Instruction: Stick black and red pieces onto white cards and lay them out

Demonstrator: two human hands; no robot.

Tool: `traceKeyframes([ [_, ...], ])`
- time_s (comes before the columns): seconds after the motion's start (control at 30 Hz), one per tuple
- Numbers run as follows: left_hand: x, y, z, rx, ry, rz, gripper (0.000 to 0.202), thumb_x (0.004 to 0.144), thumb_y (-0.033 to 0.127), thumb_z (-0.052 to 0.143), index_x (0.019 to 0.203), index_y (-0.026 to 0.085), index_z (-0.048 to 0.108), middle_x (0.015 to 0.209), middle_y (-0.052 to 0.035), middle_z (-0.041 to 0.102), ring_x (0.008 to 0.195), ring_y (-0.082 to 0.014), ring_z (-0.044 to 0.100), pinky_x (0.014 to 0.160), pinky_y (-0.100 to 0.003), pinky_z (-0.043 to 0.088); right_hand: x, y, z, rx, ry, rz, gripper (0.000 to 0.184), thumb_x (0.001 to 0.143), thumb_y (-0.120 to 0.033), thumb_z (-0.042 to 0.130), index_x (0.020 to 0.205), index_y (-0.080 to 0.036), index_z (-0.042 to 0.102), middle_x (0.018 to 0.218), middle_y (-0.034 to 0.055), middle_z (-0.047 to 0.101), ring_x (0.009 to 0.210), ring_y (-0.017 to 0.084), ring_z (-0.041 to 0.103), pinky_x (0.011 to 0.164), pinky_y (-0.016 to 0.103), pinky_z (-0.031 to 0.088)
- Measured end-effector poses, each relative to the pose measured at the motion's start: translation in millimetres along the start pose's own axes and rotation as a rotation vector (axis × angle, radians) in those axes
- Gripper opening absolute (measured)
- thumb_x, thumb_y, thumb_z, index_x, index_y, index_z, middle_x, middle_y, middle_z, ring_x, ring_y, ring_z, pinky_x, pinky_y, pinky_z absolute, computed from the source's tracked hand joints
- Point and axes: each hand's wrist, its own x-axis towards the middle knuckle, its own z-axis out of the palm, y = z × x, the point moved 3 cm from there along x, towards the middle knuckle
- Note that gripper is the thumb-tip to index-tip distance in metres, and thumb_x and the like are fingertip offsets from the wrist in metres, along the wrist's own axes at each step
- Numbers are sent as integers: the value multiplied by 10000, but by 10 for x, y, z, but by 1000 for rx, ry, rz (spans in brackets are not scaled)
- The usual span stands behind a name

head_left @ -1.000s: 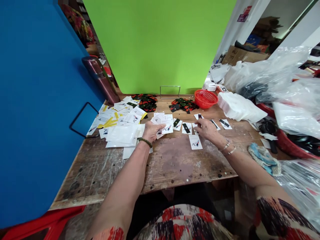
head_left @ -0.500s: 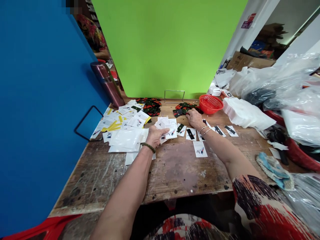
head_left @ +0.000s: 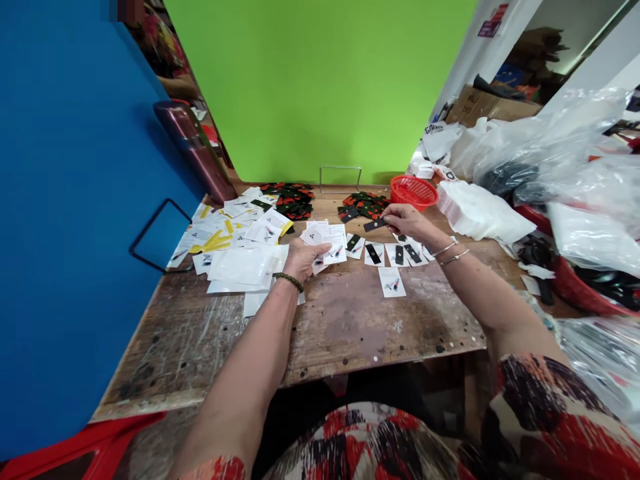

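My left hand [head_left: 303, 260] grips a few white printed cards [head_left: 336, 248], thumb on top, just above the table. Between the thumb and fingers of my right hand [head_left: 409, 221] is a flat dark strip [head_left: 373, 225] with a small light spot on it. A heap of dark and red-orange strips [head_left: 369, 203] lies right behind that hand. In front of the hands runs a row of white cards, several bearing a dark strip [head_left: 373, 253] each. One printed card [head_left: 392, 284] lies nearer to me with no strip on it.
A second heap of strips [head_left: 294, 200] lies left of centre, beside scattered white and yellow packets [head_left: 220, 235] and clear bags [head_left: 243, 268]. A red basket [head_left: 414, 193] stands behind my right hand. A maroon flask [head_left: 197, 152] stands back left. Plastic bags [head_left: 550, 153] crowd the right.
My right hand has come away from the heap, to the right and toward me, with a dark strip now in its fingers. The left hand keeps its cards. The whole view has shifted slightly.
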Motion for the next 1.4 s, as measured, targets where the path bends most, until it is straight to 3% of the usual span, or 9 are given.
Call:
traceKeyframes([
  [0.17, 1, -7, 12, 13, -13, 19, 485, 388, -14, 872, 837, 107, 734, 964, -128, 798, 957, -331, 757, 790, -437, 651, -518, -17, -89, -138, -512, 26, 101, 800, -273, 690, 797, -190, 747, 574, -45, 568, 511, 85, 439, 483, 196, 303],
  [0.3, -23, 3, 12, 3, -39, 12, 504, 377, -1, 882, 849, 108, 739, 984, -137, 797, 937, -327, 760, 771, -434, 654, -752, -24, 123, -234, -630, 14, 100, 752, -208, 656, 734, -196, 754, 625, -33, 631, 579, 108, 506, 555, 207, 368],
  [0.5, -18, 9, -13, -19, -45, -8, 547, 348, 25, 921, 858, 98, 738, 941, -146, 795, 874, -329, 767, 747, -447, 654, -617, -75, 270, -480, -411, -93, 74, 721, -157, 686, 707, -200, 745, 625, -20, 644, 590, 125, 524, 561, 232, 335],
  [0.6, 6, 1, -26, -35, -23, -2, 534, 344, 20, 918, 842, 97, 740, 915, -140, 797, 863, -324, 769, 755, -442, 653, -249, -60, 309, -548, -247, -105, 124, 805, -182, 650, 797, -187, 774, 706, 8, 692, 649, 142, 563, 620, 239, 385],
  [0.73, 16, 0, -23, -60, -26, -2, 505, 361, 22, 906, 831, 99, 739, 871, -117, 798, 824, -317, 770, 758, -462, 656, 372, -2, 531, -631, -9, -195, 243, 880, -157, 592, 1011, -141, 796, 999, 97, 707, 911, 195, 615, 861, 283, 463],
  [0.9, -9, 49, -18, -124, -37, -7, 533, 378, 6, 900, 873, 118, 736, 914, -114, 801, 947, -351, 763, 859, -506, 641, 802, 21, 856, -595, 12, -280, 338, 912, -166, 560, 1188, -170, 755, 1197, 122, 569, 1037, 211, 573, 930, 305, 478],
  [1.03, -28, 83, -6, -171, -79, 1, 570, 371, 37, 923, 902, 129, 736, 962, -115, 802, 1022, -356, 748, 925, -499, 623, 823, -26, 858, -678, 18, -269, 241, 847, -156, 619, 1053, -163, 744, 1187, 124, 587, 1042, 236, 562, 868, 313, 477],
  [1.17, -32, 70, 7, -188, -112, 4, 607, 350, 73, 943, 918, 129, 737, 966, -118, 801, 1015, -344, 749, 937, -490, 614, 737, -29, 722, -677, 71, -189, 169, 834, -171, 636, 954, -183, 755, 1038, 103, 703, 1006, 249, 606, 876, 332, 469],
  [1.4, -45, 50, 10, -177, -125, 69, 631, 301, 127, 968, 888, 130, 737, 919, -97, 801, 945, -315, 762, 954, -489, 602, 598, 87, 486, -86, 287, 112, 106, 730, -97, 695, 772, -179, 746, 826, 42, 737, 899, 213, 667, 931, 340, 499],
])
